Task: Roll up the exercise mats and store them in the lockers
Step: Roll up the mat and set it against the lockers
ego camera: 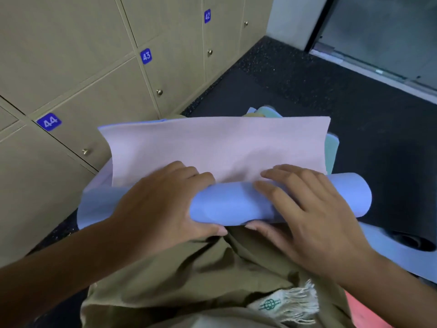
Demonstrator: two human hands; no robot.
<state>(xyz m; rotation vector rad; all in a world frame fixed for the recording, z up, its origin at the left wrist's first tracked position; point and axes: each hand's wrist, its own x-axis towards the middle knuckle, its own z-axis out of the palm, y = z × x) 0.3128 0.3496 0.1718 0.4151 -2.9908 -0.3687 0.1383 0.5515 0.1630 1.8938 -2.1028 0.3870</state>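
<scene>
A mat, blue on one face and pale pink on the other (212, 147), lies in front of me with its near end rolled into a blue tube (227, 204). My left hand (160, 209) grips the left part of the roll, fingers curled over the top and thumb beneath. My right hand (305, 214) holds the right part the same way. The flat pink stretch reaches away toward the lockers (99, 67). All locker doors in view are closed, labelled 42, 43 and 44.
Green and blue mats (331, 147) peek out beyond the pink sheet. A rolled black mat (409, 240) lies at the right on another blue mat (390, 256). A red mat (364, 316) shows at bottom right. Dark speckled floor (307, 79) runs to a glass door (390, 31).
</scene>
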